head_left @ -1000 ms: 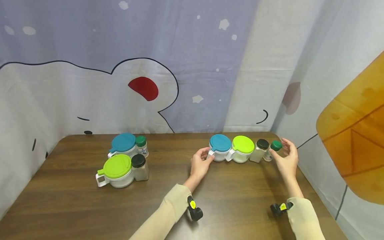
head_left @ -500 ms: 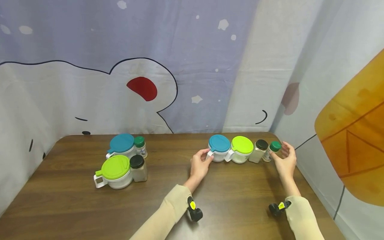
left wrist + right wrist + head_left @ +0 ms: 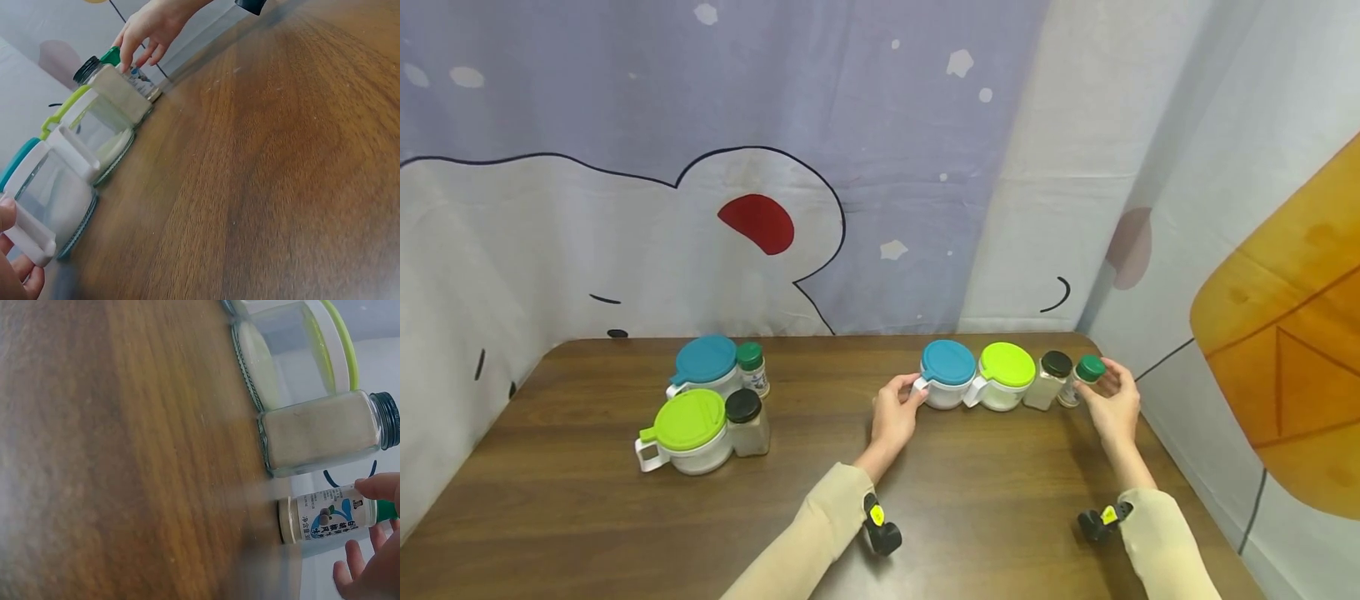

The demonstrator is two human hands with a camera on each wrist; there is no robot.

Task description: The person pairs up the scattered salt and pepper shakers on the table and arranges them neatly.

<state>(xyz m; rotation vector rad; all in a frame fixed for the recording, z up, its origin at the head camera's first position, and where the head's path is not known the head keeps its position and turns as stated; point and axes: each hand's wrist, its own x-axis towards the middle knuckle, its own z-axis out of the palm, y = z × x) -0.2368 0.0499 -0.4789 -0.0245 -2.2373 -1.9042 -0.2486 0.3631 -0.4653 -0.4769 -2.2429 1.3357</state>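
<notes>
In a row at the back right stand a blue-lidded seasoning jar (image 3: 948,363), a lime-lidded seasoning jar (image 3: 1007,365), a black-capped square glass jar (image 3: 1047,383) and a green-capped spice bottle (image 3: 1087,370). My left hand (image 3: 895,418) holds the white handle (image 3: 31,231) of the blue-lidded jar between thumb and fingers. At the row's other end, my right hand (image 3: 1112,410) pinches the spice bottle near its cap, thumb on the near side, fingers round the far side. Its printed label (image 3: 328,515) faces the right wrist camera. All these containers stand upright and close together.
A second group stands at the left: a blue-lidded jar (image 3: 706,360), a lime-lidded jar (image 3: 688,421), a green-capped bottle (image 3: 753,371) and a black-capped jar (image 3: 748,423). The brown wooden table (image 3: 820,400) ends at a printed curtain (image 3: 902,167) behind and at the right.
My left hand has shifted slightly left with the blue-lidded jar's handle. The fingers of my right hand have drawn in closer round the spice bottle. The left group stays put.
</notes>
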